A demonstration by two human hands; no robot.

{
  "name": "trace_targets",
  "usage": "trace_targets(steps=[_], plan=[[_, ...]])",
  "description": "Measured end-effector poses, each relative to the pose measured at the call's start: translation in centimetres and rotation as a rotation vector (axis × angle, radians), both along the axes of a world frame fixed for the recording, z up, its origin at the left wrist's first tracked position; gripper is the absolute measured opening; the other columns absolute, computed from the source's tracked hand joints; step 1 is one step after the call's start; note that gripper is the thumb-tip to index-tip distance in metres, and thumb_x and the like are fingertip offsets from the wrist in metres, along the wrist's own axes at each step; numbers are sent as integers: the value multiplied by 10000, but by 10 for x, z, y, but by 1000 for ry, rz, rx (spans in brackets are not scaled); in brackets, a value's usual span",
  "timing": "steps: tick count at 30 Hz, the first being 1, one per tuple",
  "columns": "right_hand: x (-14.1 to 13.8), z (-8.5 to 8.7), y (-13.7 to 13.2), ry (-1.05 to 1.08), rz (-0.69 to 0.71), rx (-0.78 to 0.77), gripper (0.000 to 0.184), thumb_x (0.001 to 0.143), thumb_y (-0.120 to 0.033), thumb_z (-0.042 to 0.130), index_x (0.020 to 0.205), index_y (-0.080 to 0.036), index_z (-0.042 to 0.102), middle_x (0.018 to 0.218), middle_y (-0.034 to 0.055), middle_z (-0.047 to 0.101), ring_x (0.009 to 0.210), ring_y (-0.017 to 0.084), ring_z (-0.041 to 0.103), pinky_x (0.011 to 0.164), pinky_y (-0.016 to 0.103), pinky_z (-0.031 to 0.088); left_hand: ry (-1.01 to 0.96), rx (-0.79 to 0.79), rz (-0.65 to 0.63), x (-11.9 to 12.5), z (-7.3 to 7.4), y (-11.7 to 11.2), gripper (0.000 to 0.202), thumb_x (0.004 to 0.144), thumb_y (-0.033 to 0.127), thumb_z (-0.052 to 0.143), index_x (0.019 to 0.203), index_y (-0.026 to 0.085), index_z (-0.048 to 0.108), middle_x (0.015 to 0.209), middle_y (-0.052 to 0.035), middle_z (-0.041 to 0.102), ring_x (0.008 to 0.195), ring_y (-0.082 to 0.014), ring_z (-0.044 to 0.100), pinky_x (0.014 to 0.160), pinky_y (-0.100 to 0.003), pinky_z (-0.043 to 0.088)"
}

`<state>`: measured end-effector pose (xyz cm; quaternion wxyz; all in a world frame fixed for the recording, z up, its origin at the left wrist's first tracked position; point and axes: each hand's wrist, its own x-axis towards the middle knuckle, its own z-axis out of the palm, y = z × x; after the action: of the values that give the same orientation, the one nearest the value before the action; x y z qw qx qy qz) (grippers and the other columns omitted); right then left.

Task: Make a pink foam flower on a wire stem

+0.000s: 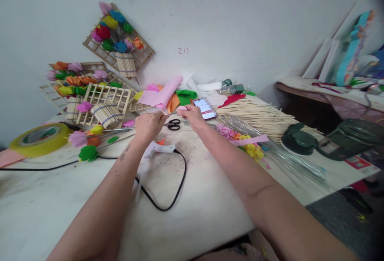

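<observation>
My left hand (150, 125) is closed in a pinch on a thin stick or wire that runs toward my right hand. My right hand (192, 116) is closed round a small pink foam flower bud (181, 109) at the end of that stick. Both hands hover over the white table (90, 205), just above a white glue gun (160, 149) with a black cord (177, 185). Black-handled scissors (173, 124) lie right behind my hands.
Finished foam flowers (78, 138) lie at the left beside a yellow tape roll (39, 139). Stick lattices with flowers (103, 99) stand at the back. A phone (204, 109), bamboo sticks (258, 115), wires (288, 161) and dark containers (348, 139) sit at the right.
</observation>
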<state>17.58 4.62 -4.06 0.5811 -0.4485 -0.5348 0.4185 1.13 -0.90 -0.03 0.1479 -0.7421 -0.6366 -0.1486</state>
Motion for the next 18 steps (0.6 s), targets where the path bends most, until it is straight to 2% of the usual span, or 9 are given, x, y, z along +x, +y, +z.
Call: trace_targets(steps=[5,10,14,18], plan=[[0,4,-3,80,26,-43,234,552,-338,707,679,-154,639,565,-21,570,526,92,458,523,229,370,-15,48,-42,-1,-3,-1,468,893,512,329,1047,263,694,888,-92,727,840,-253,651,621,-294,364],[2,5,-5,76,63,-52,249,571,-338,721,730,-157,660,622,-4,615,560,96,512,524,219,391,-68,-5,-43,-3,0,0,447,880,502,359,1033,268,707,890,-84,728,835,-235,644,628,-282,362],[7,9,-6,109,128,-20,404,623,-428,710,940,-179,688,851,31,683,714,126,598,558,216,425,-256,-101,-79,-7,2,6,422,842,515,408,965,270,729,721,-44,700,742,-201,615,575,-259,326],[13,12,-7,178,134,24,420,655,-412,690,1010,-187,683,1017,42,677,850,149,610,609,225,442,-531,-234,-135,-11,-3,14,429,786,525,472,880,209,746,543,-11,565,574,-153,507,521,-248,288]])
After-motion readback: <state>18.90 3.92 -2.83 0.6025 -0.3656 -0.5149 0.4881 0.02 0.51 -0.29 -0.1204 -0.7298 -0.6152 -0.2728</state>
